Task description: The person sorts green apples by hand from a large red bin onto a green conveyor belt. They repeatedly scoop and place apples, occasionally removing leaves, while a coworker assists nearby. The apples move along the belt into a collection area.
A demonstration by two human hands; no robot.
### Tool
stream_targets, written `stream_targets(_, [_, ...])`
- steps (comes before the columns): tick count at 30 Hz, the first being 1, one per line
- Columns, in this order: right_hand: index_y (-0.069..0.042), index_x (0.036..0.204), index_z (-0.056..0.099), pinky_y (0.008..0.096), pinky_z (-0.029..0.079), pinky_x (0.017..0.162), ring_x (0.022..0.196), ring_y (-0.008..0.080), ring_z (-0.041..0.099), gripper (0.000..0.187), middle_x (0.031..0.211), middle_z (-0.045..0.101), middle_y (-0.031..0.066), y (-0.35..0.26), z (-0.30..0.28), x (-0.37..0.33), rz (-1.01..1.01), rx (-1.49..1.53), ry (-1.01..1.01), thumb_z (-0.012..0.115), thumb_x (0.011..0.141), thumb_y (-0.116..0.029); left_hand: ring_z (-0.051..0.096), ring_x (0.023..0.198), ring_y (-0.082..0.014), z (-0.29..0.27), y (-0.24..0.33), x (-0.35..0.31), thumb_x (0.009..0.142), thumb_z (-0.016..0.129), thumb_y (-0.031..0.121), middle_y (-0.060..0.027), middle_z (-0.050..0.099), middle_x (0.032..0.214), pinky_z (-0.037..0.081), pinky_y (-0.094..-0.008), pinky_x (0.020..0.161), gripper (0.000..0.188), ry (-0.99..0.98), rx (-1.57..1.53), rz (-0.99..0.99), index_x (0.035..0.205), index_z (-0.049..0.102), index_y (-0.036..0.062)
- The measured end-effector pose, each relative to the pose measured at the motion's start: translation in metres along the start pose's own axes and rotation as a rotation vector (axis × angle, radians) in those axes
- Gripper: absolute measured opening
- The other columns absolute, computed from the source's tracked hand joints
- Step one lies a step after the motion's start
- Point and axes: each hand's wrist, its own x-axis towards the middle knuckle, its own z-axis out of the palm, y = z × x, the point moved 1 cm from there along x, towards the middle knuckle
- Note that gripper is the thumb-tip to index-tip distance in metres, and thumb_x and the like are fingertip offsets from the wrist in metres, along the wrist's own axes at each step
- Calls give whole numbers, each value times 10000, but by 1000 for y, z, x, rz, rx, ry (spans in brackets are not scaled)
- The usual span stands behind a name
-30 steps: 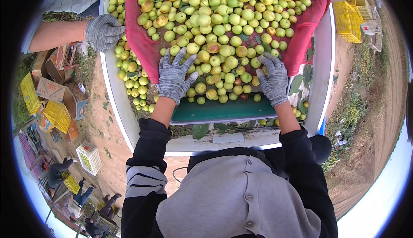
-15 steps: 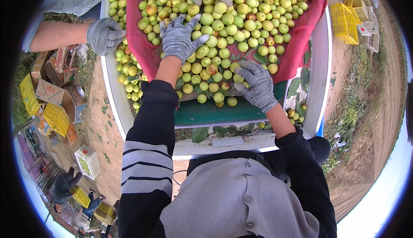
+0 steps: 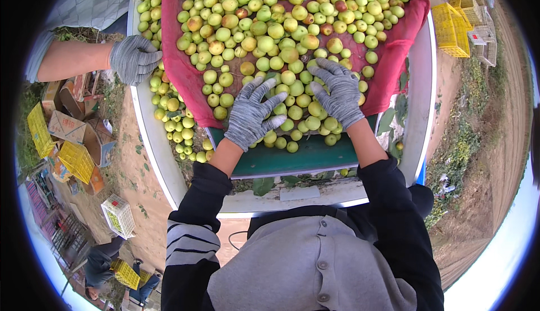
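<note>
At the desk's near edge | left hand [image 3: 251, 115] and right hand [image 3: 336, 93] flat, fingers spread, gripping nothing | green fruit [image 3: 281, 41] heaped beyond both, on red cloth [image 3: 185, 75] | left hand nearer the edge

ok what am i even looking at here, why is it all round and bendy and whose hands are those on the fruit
The picture comes from a wide fisheye camera worn on a person's head, looking straight down, which is why straight edges bend toward the rim. The grey and black clothing at the bottom is the wearer's own body.

The two forearms coming up from below are theirs, in grey knit gloves. The left hand and the right hand lie flat, fingers spread, on a heap of small green-yellow fruit. Neither hand grips anything.

The fruit sits on a red cloth spread over a green surface inside a white-rimmed tray. More fruit lies along the tray's left side.

The gloved hand at the upper left belongs to another person standing nearby. On the dirt ground around are yellow crates and cardboard boxes.
</note>
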Motion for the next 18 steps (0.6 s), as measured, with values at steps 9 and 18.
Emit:
stream_targets(9, [-92, 1159, 616, 432, 521, 901, 1077, 315, 628, 308, 1156, 629, 146, 7, -15, 147, 48, -53, 86, 644, 864, -175, 346, 1401, -380, -71, -152, 103, 946, 465, 601, -55, 389, 1533, 263, -512, 1153, 634, 19, 469, -531, 1506, 347, 328])
stream_targets(18, [-52, 1123, 601, 431, 531, 899, 1092, 318, 614, 362, 1164, 578, 164, -13, -29, 105, -12, -268, -212, 695, 822, -230, 461, 1316, -326, -58, -140, 93, 946, 497, 547, -78, 480, 1455, 340, -476, 1112, 576, -25, 509, -382, 1465, 421, 310])
